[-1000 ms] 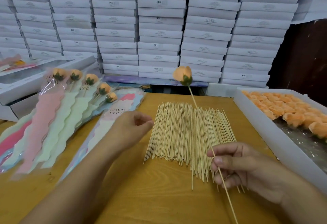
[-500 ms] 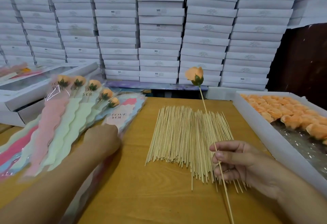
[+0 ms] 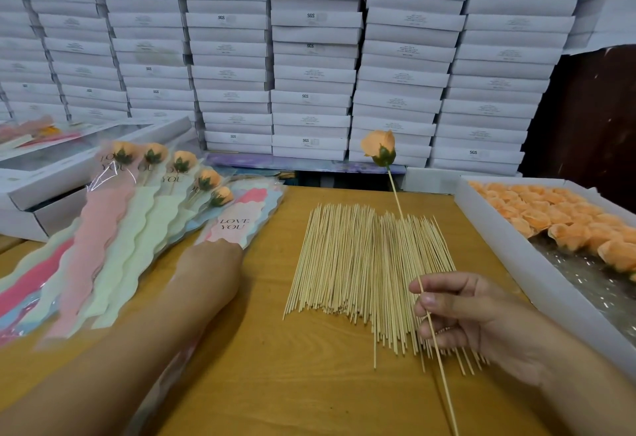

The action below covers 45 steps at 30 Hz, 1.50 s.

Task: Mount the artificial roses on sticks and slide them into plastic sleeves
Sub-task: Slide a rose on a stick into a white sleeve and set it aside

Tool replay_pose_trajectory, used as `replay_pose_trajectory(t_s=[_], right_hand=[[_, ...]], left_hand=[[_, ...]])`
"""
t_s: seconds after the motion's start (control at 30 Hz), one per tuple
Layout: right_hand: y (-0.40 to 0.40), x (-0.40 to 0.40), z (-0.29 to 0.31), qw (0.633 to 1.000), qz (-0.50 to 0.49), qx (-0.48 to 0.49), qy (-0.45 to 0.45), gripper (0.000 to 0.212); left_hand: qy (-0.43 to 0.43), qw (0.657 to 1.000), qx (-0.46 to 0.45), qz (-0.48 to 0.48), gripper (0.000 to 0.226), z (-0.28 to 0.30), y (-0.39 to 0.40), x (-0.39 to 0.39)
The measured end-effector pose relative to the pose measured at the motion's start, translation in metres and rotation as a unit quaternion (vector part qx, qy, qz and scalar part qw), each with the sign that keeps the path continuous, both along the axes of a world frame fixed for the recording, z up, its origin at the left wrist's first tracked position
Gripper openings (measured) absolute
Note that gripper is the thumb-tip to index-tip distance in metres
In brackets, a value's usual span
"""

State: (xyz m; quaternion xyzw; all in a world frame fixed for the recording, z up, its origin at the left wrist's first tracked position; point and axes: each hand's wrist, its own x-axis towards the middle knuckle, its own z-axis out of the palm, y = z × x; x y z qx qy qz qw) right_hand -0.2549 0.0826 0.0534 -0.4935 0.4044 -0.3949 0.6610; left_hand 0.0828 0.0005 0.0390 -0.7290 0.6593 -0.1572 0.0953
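Evenly and softly lit from overhead; bright, with no harsh highlights. Faint, diffuse shadows beneath the left forearm and under the right hand (image 3: 481,318) on the table (image 3: 261,366). Small specular glints on the clear film lining the tray (image 3: 516,256) at right and on the plastic sleeves (image 3: 113,229) at left. Dark, underexposed wood panel (image 3: 592,119) at upper right. Pronounced wide-angle distortion: stacked white boxes (image 3: 309,57) bowed and leaning toward the edges. Centre sharp; left sleeves and lower forearm slightly smeared.
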Motion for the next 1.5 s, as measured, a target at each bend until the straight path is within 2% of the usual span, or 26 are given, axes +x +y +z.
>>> replay_pose_trajectory(t_s=[0.1,0.17,0.2,0.3,0.4,0.47,0.53,0.6,0.8,0.93,1.07,1.13,1.27,1.5], right_hand=[[0.0,-0.001,0.0,1.0,0.003,-0.004,0.001,0.032],[0.0,-0.001,0.0,1.0,0.005,-0.007,0.002,0.043],[0.0,-0.001,0.0,1.0,0.005,-0.006,0.003,0.047],[0.0,-0.001,0.001,1.0,0.005,-0.007,0.001,0.031],[0.0,-0.001,0.001,1.0,0.005,-0.007,-0.001,0.029],[0.001,-0.001,0.002,1.0,0.005,-0.01,0.001,0.03],[0.001,-0.001,0.002,1.0,0.0,-0.013,0.005,0.03],[0.001,-0.001,0.002,1.0,-0.001,-0.014,0.005,0.03],[0.001,-0.002,0.002,1.0,-0.004,-0.018,0.0,0.03],[0.001,-0.002,0.002,1.0,-0.004,-0.02,0.003,0.03],[0.001,-0.002,0.003,1.0,-0.006,-0.024,0.005,0.031],[0.001,-0.002,0.003,1.0,-0.005,-0.023,0.005,0.031],[0.001,-0.003,0.002,1.0,-0.005,-0.022,0.009,0.032],[0.0,-0.003,0.002,1.0,-0.003,-0.025,0.003,0.031]], left_hand=[[-0.009,1.0,-0.006,0.002,0.023,0.005,0.002,-0.002],[-0.01,1.0,-0.01,-0.005,0.014,0.009,0.006,-0.006],[-0.011,1.0,-0.014,-0.012,0.016,0.011,0.008,-0.009],[-0.001,0.999,-0.018,-0.039,0.03,0.012,0.016,-0.018],[0.032,0.997,-0.045,-0.061,0.058,0.008,0.017,-0.02],[0.064,0.992,-0.089,-0.062,0.062,0.007,0.009,-0.017],[0.114,0.985,-0.122,-0.05,0.053,0.005,-0.004,-0.012],[0.173,0.978,-0.116,-0.021,0.041,-0.001,-0.016,-0.004],[0.268,0.961,-0.053,0.043,0.054,-0.011,-0.04,0.012],[0.322,0.945,-0.023,0.06,0.049,-0.007,-0.049,0.014],[0.38,0.922,-0.036,0.063,0.032,-0.011,-0.052,0.018],[0.375,0.924,-0.056,0.055,0.035,-0.015,-0.051,0.017],[0.29,0.953,-0.072,0.047,0.049,-0.017,-0.046,0.009],[0.35,0.933,-0.049,0.07,0.039,-0.011,-0.046,0.005]])
